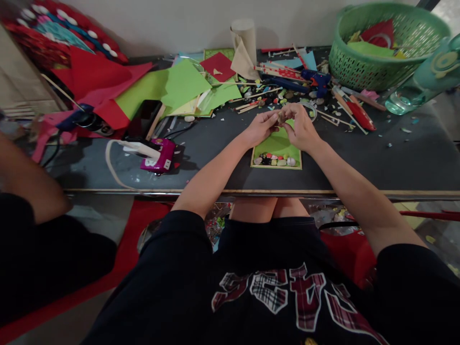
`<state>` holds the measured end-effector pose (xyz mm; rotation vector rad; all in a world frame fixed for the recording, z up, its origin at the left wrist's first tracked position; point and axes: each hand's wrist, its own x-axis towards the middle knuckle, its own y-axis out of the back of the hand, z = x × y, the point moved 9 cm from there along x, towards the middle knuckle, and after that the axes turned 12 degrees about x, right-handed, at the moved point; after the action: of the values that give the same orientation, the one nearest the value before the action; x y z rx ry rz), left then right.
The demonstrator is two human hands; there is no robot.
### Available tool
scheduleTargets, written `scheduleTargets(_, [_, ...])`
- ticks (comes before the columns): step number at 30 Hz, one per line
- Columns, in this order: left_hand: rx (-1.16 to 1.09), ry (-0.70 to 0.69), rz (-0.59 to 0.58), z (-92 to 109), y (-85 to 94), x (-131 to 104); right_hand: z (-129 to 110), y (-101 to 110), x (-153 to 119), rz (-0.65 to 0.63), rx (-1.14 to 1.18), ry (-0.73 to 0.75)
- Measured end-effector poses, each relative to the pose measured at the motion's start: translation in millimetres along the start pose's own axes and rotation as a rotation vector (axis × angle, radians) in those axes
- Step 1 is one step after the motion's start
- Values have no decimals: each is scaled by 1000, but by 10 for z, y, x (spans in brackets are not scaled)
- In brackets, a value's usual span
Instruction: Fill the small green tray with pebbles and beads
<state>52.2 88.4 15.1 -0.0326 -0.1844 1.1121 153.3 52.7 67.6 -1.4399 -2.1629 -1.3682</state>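
Observation:
A green panel [276,148] with a thin pale frame lies near the table's front edge, and a row of small coloured stones [275,160] runs along its lower side. Above its upper part, my left hand [262,127] and my right hand [300,127] meet, both with bent, pinched fingers. Something small and brownish shows between the fingertips, too small to name. Part of the panel's upper side is hidden by my hands. A clear round ring [309,110], perhaps a tape roll, lies just behind my right hand.
Sticks, stones and a blue glue gun [318,81] lie behind my hands. A green basket [359,67] and a bottle [413,91] stand right. Left are coloured sheets [187,84], a phone [145,117] and a purple power block [161,155]. Another person's arm [32,182] is far left.

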Motion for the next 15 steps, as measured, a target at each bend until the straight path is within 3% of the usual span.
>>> scheduleTargets(10, [14,-56,-38,2,5,5,-41,47,-6,54,-22,34])
scheduleTargets(15, [21,-19,-29,-18,18,-8,-20,39,-13,45,0,49])
